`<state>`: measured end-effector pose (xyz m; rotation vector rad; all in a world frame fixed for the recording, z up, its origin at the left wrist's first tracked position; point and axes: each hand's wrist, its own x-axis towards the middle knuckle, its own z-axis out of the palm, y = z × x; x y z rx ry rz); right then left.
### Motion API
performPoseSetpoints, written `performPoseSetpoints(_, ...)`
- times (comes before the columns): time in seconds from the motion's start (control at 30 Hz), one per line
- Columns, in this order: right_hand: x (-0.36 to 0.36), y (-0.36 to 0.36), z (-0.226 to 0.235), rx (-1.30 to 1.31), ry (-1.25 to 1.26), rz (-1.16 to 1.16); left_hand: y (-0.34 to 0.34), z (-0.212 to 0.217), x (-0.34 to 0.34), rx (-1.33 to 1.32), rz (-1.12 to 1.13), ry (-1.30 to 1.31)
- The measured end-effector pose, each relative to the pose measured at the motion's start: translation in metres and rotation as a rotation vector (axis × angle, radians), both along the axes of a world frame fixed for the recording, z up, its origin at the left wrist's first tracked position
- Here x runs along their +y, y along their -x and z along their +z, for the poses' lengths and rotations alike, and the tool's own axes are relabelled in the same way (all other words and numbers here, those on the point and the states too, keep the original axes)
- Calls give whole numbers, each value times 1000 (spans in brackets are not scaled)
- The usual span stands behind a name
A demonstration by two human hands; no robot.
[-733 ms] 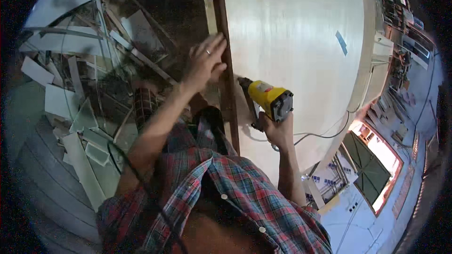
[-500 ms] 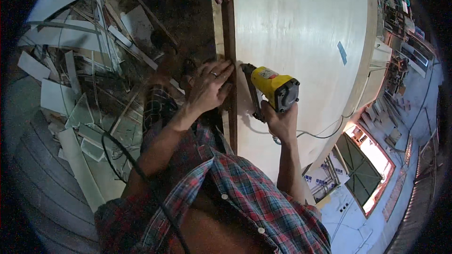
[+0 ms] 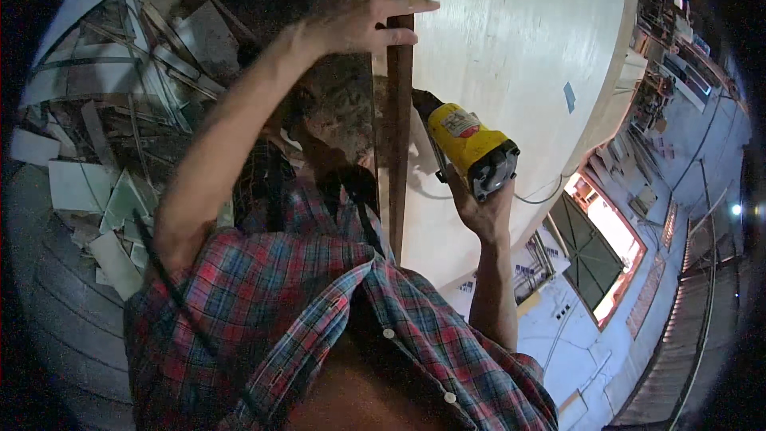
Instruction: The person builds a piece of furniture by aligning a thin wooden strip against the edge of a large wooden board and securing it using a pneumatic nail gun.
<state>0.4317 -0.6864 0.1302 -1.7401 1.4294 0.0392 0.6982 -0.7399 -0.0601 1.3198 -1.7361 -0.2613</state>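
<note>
A pale wooden panel [image 3: 499, 32] lies before me, with a dark brown wood strip [image 3: 396, 112] along its left edge. My left hand [image 3: 375, 8], a ring on one finger, reaches across the far part of the strip. Its fingers are spread and their tips extend over the panel; whether they press on it I cannot tell. My right hand [image 3: 485, 211] grips a yellow and black nail gun [image 3: 467, 136] by its handle. The tool's nose is at the strip's right edge, and its lower part is partly hidden by my hand.
A thin air hose [image 3: 542, 198] runs over the panel near my right hand. A piece of blue tape [image 3: 570, 97] sticks to the panel. Scrap boards and strips [image 3: 80, 183] litter the floor at left. A bright doorway [image 3: 622, 255] stands at right.
My left hand has moved from the strip beside the nail gun to farther up the strip, its fingers spreading. Another person's hand at the top edge no longer shows clearly. The nail gun stays near the strip.
</note>
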Motion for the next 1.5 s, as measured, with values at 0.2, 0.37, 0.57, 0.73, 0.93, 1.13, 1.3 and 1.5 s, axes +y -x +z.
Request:
performPoseSetpoints(0.2, -6, -27, 13, 92, -12, 10, -12, -4, -9, 18, -224, 8)
performPoseSetpoints(0.37, -10, -26, 19, 114, 44, 121, -10, -2, -11, 26, -234, -23)
performPoseSetpoints(0.57, -26, -23, 21, 153, 65, 225, -12, -12, -11, -3, -216, 14)
performPoseSetpoints(0.73, -28, -27, 19, 119, 55, 133, -14, -3, -12, 92, -239, 9)
performPoseSetpoints(0.93, -29, -21, 18, 152, -12, 97, -11, -6, -12, 109, -252, 4)
performPoseSetpoints(1.13, -32, -23, 18, 95, -152, -130, -9, -4, -14, 107, -227, 32)
performPoseSetpoints(1.3, -32, -16, 17, 48, -123, -141, -7, -2, -13, 66, -247, 21)
performPoseSetpoints(1.5, -38, -9, 17, 117, -99, 52, -5, -12, -8, -25, -231, 0)
